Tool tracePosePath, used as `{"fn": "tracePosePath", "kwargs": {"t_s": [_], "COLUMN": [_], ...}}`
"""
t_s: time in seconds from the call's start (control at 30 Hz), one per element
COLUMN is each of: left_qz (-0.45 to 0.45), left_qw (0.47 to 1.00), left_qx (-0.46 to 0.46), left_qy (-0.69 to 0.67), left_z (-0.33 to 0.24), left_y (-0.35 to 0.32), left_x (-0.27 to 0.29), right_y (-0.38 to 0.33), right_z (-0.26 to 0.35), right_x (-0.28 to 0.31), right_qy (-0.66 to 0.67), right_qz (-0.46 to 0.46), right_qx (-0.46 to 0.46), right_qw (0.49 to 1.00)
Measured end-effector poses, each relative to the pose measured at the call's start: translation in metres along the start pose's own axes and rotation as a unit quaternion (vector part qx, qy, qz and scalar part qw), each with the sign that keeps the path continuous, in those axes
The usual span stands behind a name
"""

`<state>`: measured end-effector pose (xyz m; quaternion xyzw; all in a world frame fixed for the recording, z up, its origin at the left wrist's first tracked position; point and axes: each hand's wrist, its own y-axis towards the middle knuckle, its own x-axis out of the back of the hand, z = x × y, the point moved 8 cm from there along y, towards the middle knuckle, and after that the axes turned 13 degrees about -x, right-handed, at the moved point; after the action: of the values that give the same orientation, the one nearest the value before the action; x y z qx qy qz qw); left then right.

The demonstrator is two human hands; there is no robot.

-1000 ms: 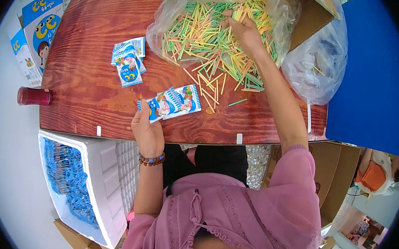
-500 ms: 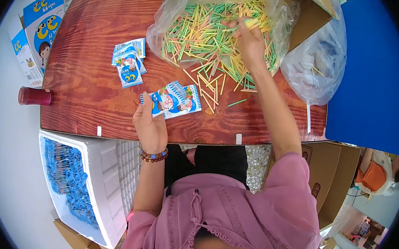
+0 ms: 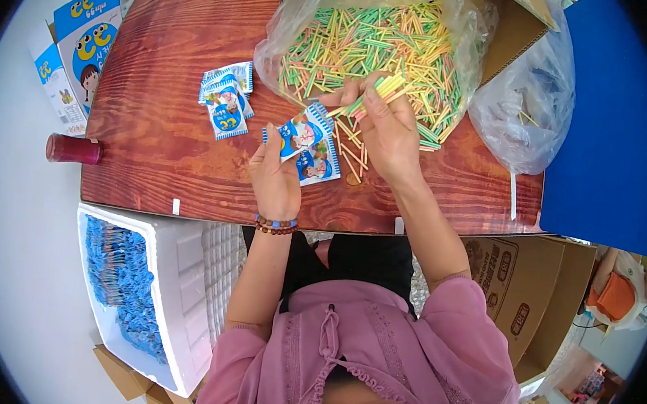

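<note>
Pinched in the fingers of my left hand (image 3: 276, 181) is a small blue-and-white packet (image 3: 298, 135), tilted up off the table. Another like packet (image 3: 319, 167) shows just beneath it; whether my fingers also touch that one I cannot tell. My right hand (image 3: 391, 137) is closed round a bunch of thin yellow, green and pink sticks (image 3: 388, 89), their ends pointing toward the packet. Beyond it, a heap of such sticks (image 3: 351, 41) spills from a clear plastic bag (image 3: 273, 50), some lying loose on the wood. Several more packets (image 3: 227, 102) overlap to the left.
The reddish wooden table (image 3: 153, 143) has a red-lidded jar-like container (image 3: 74, 149) at its left edge. Below stands a white foam box (image 3: 181, 267) of blue packets. A printed carton (image 3: 85, 46) is at far left, a cardboard box (image 3: 514, 285) at lower right, a knotted clear bag (image 3: 524, 115) at right.
My right hand has come back from the heap toward my left hand, carrying the sticks. My left hand has raised and turned one packet. The whole view has shifted slightly.
</note>
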<state>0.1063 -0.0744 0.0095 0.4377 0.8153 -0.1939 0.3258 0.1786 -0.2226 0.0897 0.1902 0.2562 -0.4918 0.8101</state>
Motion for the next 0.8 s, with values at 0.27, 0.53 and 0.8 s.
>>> {"fn": "tracePosePath", "kwargs": {"t_s": [0.27, 0.53, 0.8], "left_qz": [-0.022, -0.023, -0.016], "left_qw": [1.000, 0.997, 0.991], "left_qx": [0.003, 0.032, 0.059], "left_qy": [0.000, -0.065, -0.120], "left_z": [0.003, 0.014, 0.030], "left_y": [-0.003, -0.009, -0.007], "left_x": [-0.004, -0.013, -0.011], "right_y": [-0.001, -0.006, -0.007], "right_z": [-0.011, -0.023, -0.023], "right_x": [-0.018, -0.028, -0.028], "right_qy": [-0.118, -0.111, -0.264], "right_qz": [-0.030, -0.065, -0.050], "right_qx": [0.001, 0.072, 0.094], "right_qw": [0.993, 0.989, 0.959]}}
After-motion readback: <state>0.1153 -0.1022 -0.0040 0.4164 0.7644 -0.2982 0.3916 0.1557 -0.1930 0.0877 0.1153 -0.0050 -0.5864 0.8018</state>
